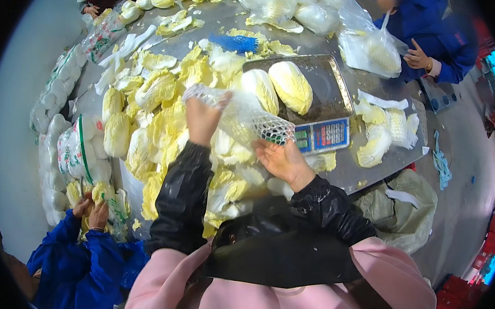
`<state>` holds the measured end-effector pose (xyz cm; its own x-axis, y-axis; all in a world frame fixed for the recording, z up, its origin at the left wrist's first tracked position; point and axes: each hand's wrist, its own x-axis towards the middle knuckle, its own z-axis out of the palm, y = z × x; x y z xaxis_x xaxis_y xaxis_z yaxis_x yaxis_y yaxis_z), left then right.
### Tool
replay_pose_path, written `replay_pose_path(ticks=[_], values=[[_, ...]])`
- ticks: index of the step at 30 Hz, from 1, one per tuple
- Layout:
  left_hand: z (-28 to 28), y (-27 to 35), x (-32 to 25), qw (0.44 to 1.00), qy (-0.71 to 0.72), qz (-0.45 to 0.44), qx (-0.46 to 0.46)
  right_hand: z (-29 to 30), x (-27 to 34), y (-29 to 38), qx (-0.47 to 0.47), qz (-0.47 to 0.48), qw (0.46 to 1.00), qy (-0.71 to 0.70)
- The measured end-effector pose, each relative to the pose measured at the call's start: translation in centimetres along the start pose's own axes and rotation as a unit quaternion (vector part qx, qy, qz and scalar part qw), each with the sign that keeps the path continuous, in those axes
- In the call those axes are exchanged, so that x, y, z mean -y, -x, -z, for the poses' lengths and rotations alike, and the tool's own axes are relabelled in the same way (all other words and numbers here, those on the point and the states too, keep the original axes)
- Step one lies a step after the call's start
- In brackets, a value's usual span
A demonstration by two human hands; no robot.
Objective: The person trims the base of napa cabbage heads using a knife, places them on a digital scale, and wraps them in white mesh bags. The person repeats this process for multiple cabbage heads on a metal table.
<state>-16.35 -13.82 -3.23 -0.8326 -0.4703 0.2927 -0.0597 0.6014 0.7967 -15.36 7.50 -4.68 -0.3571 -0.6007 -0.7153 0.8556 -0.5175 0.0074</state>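
Observation:
My left hand [204, 118] grips one end of a white foam net sleeve [244, 111], stretched out over the cabbage pile. The sleeve's open-mesh end hangs just above my right hand [284, 160]. That palm is turned up with its fingers apart; whether the fingertips touch the mesh is hard to tell. Two napa cabbages [292, 89] lie side by side on the metal tray [331, 88] of a digital scale, the sleeve passing in front of the left one. Its blue keypad panel [325, 134] is partly hidden by the mesh.
Loose cabbage leaves [163, 126] cover the table left of the scale, with a blue net [235, 43] behind. Netted cabbages [375, 141] lie right. Bagged foam nets [81, 144] line the left edge. One co-worker's hands [94, 212] trim cabbage; another person [428, 34] holds a plastic bag [371, 49].

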Motion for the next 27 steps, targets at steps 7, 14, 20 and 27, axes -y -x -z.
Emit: replay_pose_path(ticks=[7,14,20,27], values=[[-13.3,-11.5,6.1,0.951,-0.198,-0.039,0.236,2.2,4.3,-9.4,-0.044,-0.057,0.996,-0.048],[-7.5,-11.2,-1.5,0.926,0.151,0.072,0.339,4.6,4.2,-5.4,0.014,0.052,0.997,0.051],[-6.9,-5.6,3.4,0.844,0.415,0.087,0.328,2.7,7.7,-0.6,-0.176,0.21,0.576,0.77],[-8.6,-4.2,5.0,0.922,0.159,-0.009,0.352,-1.5,3.4,-3.6,-0.168,0.729,0.412,0.521]])
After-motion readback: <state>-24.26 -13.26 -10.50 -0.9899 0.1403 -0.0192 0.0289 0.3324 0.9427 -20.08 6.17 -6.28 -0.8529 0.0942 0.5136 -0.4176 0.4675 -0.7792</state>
